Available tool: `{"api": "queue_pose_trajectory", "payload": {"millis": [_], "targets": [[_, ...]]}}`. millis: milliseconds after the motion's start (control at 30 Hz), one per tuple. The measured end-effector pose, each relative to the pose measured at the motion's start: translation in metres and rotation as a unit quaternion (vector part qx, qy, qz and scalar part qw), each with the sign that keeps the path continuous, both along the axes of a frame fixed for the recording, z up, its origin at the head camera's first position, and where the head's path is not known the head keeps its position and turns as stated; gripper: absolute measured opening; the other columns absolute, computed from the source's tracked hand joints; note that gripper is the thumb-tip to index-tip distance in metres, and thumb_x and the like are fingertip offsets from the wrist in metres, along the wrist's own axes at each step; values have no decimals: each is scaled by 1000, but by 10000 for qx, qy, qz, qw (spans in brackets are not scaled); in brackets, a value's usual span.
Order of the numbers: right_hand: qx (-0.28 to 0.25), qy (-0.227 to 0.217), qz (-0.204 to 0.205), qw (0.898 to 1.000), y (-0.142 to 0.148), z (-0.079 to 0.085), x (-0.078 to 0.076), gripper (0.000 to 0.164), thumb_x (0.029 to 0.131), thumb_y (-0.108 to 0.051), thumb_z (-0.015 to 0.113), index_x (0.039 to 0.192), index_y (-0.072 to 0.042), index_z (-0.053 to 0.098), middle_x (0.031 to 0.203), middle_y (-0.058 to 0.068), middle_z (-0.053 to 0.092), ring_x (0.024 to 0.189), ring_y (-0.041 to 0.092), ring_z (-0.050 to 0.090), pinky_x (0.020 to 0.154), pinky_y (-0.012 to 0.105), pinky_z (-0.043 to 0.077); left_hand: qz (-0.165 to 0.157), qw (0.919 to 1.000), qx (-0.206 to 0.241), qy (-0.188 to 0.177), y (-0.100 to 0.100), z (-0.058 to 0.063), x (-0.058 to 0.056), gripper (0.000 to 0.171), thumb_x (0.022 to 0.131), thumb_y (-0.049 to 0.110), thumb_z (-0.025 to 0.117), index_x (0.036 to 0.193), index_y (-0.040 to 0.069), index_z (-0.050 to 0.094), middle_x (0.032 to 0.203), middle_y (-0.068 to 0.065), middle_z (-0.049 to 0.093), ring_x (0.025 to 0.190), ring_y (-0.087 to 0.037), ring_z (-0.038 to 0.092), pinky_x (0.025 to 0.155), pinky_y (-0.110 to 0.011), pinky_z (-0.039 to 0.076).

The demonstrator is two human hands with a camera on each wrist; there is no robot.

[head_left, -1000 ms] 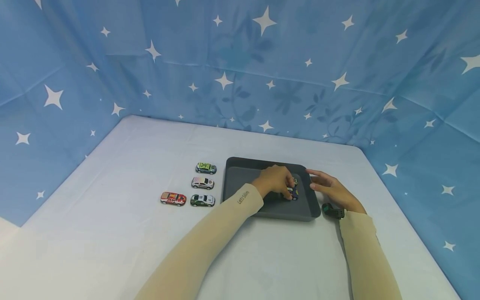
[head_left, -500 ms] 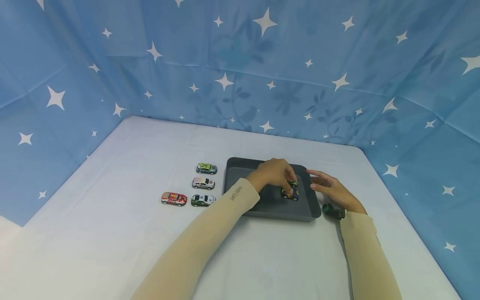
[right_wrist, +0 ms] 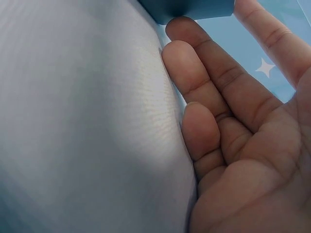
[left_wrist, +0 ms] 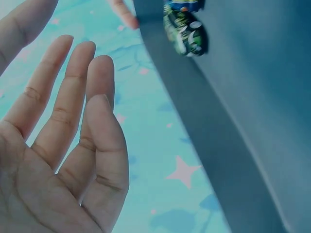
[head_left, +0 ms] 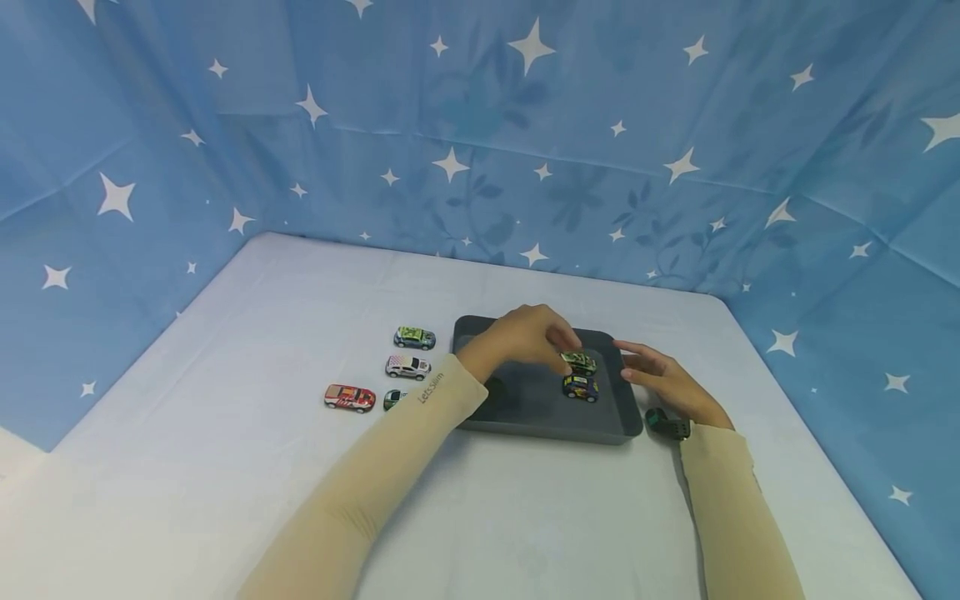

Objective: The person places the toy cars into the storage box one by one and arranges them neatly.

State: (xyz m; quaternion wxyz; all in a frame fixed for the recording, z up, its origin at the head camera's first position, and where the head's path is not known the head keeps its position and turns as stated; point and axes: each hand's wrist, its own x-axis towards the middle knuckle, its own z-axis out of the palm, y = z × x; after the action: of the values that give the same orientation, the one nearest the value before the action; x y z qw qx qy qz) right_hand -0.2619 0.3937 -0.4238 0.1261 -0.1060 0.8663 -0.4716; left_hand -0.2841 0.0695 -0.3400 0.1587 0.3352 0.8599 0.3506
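Observation:
My left hand (head_left: 525,335) hovers over the dark grey tray (head_left: 536,427), its fingers loosely bent and holding nothing. Inside the tray, towards the right, a green camouflage toy car (head_left: 579,363) and a dark blue toy car (head_left: 581,388) stand side by side. The left wrist view shows the green toy car (left_wrist: 186,35) beyond the relaxed left hand (left_wrist: 63,131). At the tray's right side is my right hand (head_left: 666,382), fingertips against or very near the wall. In the right wrist view its fingers (right_wrist: 231,73) lie relaxed beside the tray (right_wrist: 194,8).
Left of the tray stand a green-and-yellow toy car (head_left: 414,337), a white toy car (head_left: 407,367), a red toy car (head_left: 350,397) and a green-and-white one (head_left: 393,400) partly behind the left sleeve. A star-patterned blue curtain (head_left: 480,125) borders the white table (head_left: 225,400).
My left hand has let go of the dark blue car beside the green one and moved up and left. The left sleeve now partly covers the green-and-white car. The right hand stays put.

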Motion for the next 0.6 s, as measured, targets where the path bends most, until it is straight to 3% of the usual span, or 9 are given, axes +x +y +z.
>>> {"api": "queue_pose_trajectory", "payload": {"millis": [167, 433, 600], "targets": [[-21, -42, -26, 10000, 0, -1, 1, 71, 110, -22, 65, 169, -1, 31, 173, 33, 23, 156, 59, 24, 120, 83, 17, -7, 9998, 188, 60, -14, 9, 5, 40, 92, 19, 90, 130, 18, 80, 128, -2, 78, 118, -18, 71, 98, -37, 57], [26, -23, -28, 10000, -1, 0, 2, 71, 111, -23, 64, 169, -1, 31, 172, 34, 26, 154, 59, 30, 120, 81, 20, -134, 9974, 690, -178, -38, 22, 17, 41, 91, 14, 90, 130, 14, 79, 129, -1, 76, 118, -20, 73, 95, -31, 58], [46, -25, -24, 10000, -1, 1, 3, 70, 110, -22, 64, 169, -2, 31, 171, 34, 27, 153, 59, 32, 119, 81, 21, -212, 9966, 794, -34, -51, 26, 24, 41, 91, 15, 90, 130, 14, 79, 131, 0, 76, 116, -18, 73, 96, -27, 57]]}}
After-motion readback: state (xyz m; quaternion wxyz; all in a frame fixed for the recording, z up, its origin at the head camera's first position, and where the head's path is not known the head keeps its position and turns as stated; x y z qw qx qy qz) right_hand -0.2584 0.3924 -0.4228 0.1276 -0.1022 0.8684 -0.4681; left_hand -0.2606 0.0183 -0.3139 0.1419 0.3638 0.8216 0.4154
